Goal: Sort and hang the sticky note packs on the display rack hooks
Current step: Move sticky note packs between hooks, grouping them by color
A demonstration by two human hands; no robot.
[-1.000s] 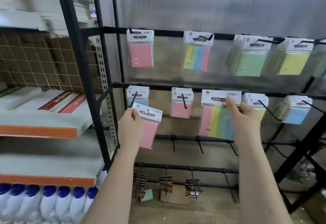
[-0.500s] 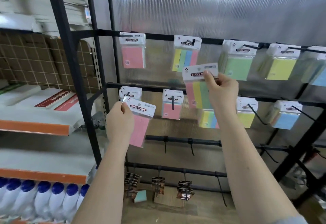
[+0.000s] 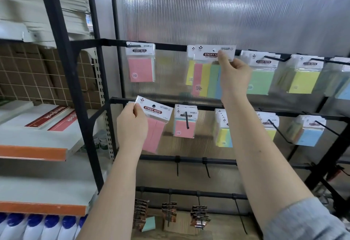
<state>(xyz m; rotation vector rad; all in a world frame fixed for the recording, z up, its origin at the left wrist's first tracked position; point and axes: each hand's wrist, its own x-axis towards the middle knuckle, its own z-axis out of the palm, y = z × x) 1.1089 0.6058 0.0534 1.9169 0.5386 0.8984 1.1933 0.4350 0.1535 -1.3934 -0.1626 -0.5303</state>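
Observation:
My right hand (image 3: 233,78) pinches the white header of a multicolour striped sticky note pack (image 3: 205,77) and holds it up at the top rail (image 3: 170,46), in front of another striped pack hanging there. My left hand (image 3: 131,126) pinches the header corner of a pink pack (image 3: 155,126), tilted, just below the second rail (image 3: 161,102). A pink pack (image 3: 141,63) hangs on the top rail's left hook. A pink and blue pack (image 3: 184,124) hangs on the second rail.
Green (image 3: 260,77), yellow (image 3: 303,78) and blue (image 3: 307,132) packs hang further right. Bare hooks (image 3: 206,167) stick out of the third rail. Dark clip packs (image 3: 168,215) hang lowest. A shelf with notebooks (image 3: 51,118) and bottles (image 3: 37,226) stands on the left.
My right hand lifted the striped pack from the second rail up to the top rail. My left hand kept the pink pack near the second rail's left end.

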